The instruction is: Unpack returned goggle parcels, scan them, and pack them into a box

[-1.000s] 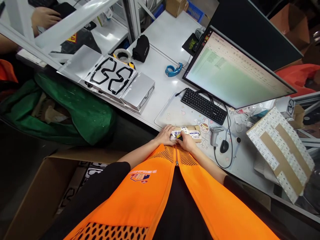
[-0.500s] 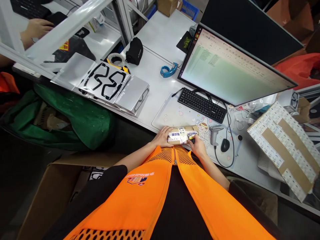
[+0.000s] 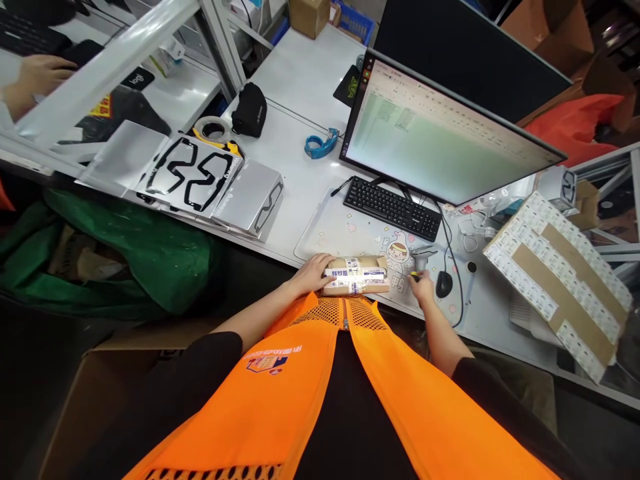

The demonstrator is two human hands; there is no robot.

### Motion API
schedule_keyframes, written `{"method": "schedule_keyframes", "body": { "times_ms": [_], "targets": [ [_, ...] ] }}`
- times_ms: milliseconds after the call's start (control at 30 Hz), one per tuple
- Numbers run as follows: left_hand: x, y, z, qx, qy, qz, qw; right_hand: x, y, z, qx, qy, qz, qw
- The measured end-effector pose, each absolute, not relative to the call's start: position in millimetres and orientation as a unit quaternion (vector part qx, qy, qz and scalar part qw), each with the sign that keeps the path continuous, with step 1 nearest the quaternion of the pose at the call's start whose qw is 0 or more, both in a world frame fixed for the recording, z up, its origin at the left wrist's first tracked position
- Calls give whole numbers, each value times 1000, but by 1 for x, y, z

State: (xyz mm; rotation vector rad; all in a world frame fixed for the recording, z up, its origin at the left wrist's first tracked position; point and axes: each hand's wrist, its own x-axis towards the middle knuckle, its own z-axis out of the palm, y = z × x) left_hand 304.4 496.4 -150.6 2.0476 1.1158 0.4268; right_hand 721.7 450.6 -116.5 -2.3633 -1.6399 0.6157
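Observation:
A small brown cardboard parcel (image 3: pixel 356 283), wrapped in white printed tape, lies at the desk's front edge against my vest. My left hand (image 3: pixel 314 273) grips its left end, thumb on the near side and fingers over the top. Off to the right of the parcel, apart from it, my right hand (image 3: pixel 423 289) is closed around a small yellow-and-black utility knife (image 3: pixel 415 276); its blade is too small to make out. Just beyond that hand lies a grey barcode scanner (image 3: pixel 420 260), partly hidden by it.
Behind the parcel are a keyboard (image 3: pixel 393 208) and a monitor (image 3: pixel 450 133). A mouse (image 3: pixel 443 284) and a large taped carton (image 3: pixel 560 287) are to the right. Leftward lie grey product boxes (image 3: pixel 250 197) and a blue tape dispenser (image 3: pixel 320 143). A co-worker's hand (image 3: pixel 43 77) shows at far left.
My right hand has moved right, off the parcel towards the scanner, with the utility knife in it. My left hand stays on the parcel. The whole view has shifted slightly.

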Motion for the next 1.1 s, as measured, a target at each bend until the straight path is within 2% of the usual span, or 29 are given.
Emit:
{"method": "schedule_keyframes", "body": {
  "times_ms": [200,367,433,500,567,667,733,900,1000,1100],
  "targets": [
    [314,508,-150,721,527,192,406,694,481,-157,-861,-446,216,113],
    [325,535,-165,634,637,180,400,668,493,-131,-816,-508,177,211],
    [329,543,-170,616,658,175,397,649,485,-120,-754,-577,207,236],
    [331,546,-174,603,673,169,392,626,474,-113,-662,-669,266,208],
    [332,546,-174,596,685,161,387,607,464,-108,-585,-742,303,124],
    [333,544,-173,591,696,148,380,592,451,-103,-545,-782,302,4],
    [334,543,-171,588,702,146,375,595,441,-100,-523,-796,303,-33],
    [335,545,-168,583,710,145,367,621,407,-99,-488,-811,321,-18],
    [336,544,-162,585,711,150,360,631,392,-99,-487,-790,374,6],
    [340,535,-146,613,700,212,298,632,393,-98,-497,-747,441,15]
  ]
}}
